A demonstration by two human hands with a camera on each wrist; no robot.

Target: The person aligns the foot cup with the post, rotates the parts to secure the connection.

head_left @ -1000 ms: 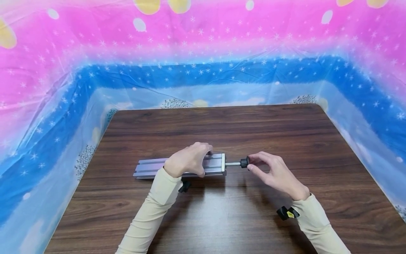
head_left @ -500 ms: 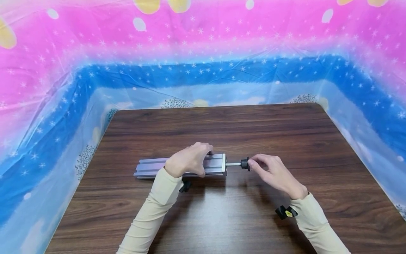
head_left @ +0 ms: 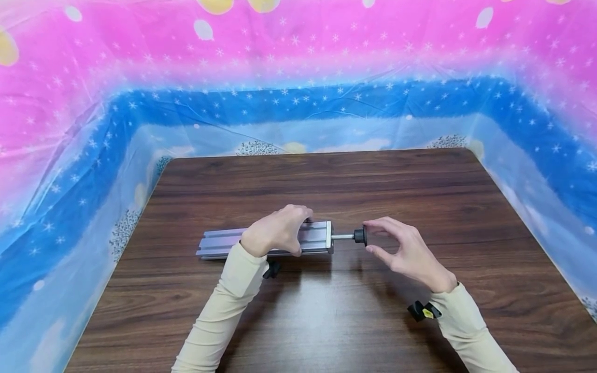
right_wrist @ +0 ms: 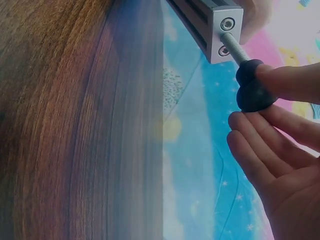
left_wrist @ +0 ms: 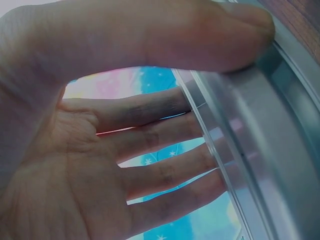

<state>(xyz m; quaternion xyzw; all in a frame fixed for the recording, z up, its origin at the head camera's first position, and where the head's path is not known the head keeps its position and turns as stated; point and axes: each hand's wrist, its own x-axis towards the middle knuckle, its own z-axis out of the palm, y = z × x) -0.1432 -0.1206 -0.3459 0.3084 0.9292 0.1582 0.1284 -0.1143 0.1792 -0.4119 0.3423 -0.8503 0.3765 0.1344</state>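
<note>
A silver aluminium profile (head_left: 219,242) with slotted sides lies on the table, with an end plate (head_left: 329,237) on its right end. My left hand (head_left: 275,231) reaches over the profile and grips it, thumb on the near side and fingers along the far side. From the end plate, a threaded rod (right_wrist: 235,46) sticks out to a black levelling foot (head_left: 359,236). Around that foot are the fingertips of my right hand (head_left: 406,252), thumb on one side and fingers on the other. In the right wrist view, two screws (right_wrist: 227,23) show in the plate.
The dark wood-grain table (head_left: 326,191) extends around the work on all sides. A pink and blue patterned cloth (head_left: 298,103) hangs behind and beside it. Black wrist devices (head_left: 423,311) sit at both cuffs.
My right fingers closed together on the foot half a second ago and now stand wider apart around it. My left hand and the profile hold their place; the head view has tilted slightly.
</note>
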